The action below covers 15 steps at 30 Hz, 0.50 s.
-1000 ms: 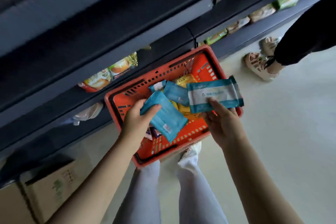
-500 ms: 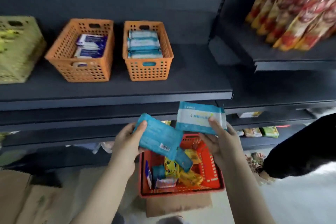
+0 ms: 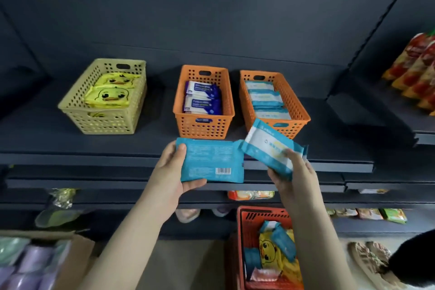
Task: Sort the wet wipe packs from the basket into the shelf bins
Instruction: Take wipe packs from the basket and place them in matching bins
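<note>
The left hand [image 3: 173,172] grips the left pack [image 3: 211,160], the right hand [image 3: 295,178] the right pack [image 3: 268,148]; the left pack, nearest the navy-pack bin [image 3: 202,128], risks missorting.

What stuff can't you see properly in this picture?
Head view only:
- Red basket: the right arm and the bottom edge hide part, so the packs inside can't be counted.
- Teal pack: only its back shows, and the print is too small to read.
- Right orange bin: top packs hide any underneath, and the held white-and-blue pack covers its front corner.
- Orange snack packet lower down: blurred.
</note>
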### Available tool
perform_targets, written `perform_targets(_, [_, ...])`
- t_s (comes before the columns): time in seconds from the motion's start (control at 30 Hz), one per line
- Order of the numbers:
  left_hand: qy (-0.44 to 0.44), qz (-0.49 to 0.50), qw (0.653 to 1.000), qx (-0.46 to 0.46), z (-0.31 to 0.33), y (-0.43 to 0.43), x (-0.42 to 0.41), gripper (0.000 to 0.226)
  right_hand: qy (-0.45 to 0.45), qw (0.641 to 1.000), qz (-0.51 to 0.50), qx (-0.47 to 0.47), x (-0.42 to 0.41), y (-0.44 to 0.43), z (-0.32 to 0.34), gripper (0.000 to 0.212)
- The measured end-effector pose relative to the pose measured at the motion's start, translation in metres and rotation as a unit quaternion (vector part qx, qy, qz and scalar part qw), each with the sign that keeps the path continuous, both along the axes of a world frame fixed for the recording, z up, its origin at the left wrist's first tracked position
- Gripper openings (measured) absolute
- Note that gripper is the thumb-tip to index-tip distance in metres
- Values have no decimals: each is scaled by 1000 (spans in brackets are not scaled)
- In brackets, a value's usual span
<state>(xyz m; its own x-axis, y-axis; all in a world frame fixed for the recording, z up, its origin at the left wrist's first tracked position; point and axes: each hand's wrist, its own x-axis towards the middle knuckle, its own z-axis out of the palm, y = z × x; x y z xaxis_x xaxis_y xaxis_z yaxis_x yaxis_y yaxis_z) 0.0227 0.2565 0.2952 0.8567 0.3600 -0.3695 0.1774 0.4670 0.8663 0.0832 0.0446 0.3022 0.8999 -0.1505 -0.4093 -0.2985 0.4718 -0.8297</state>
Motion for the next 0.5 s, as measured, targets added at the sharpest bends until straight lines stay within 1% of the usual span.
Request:
perform_targets(0.07, [19, 38, 999, 7, 2, 19, 6, 17, -22, 1000, 1, 4, 2, 21, 2, 8])
perform_targets(0.13, [35, 55, 998, 7, 5, 33, 15, 26, -38, 999, 3, 2, 6, 36, 3, 9])
perform_targets(0.2, [33, 44, 998, 13, 8, 41, 28, 33, -59, 998, 4, -12, 14, 44, 5, 14])
perform_targets(0.27, [24, 26, 999, 16, 13, 45, 45, 34, -81, 996, -2, -49, 28, 47, 10, 18])
perform_targets(0.37, [0, -9, 1000, 14, 19, 46, 78, 38, -113, 988, -35, -97, 59, 41, 20, 20])
perform_targets(0.5, [-28, -45, 998, 42, 27, 45, 132, 38, -121, 986, -61, -99, 117, 24, 25, 16])
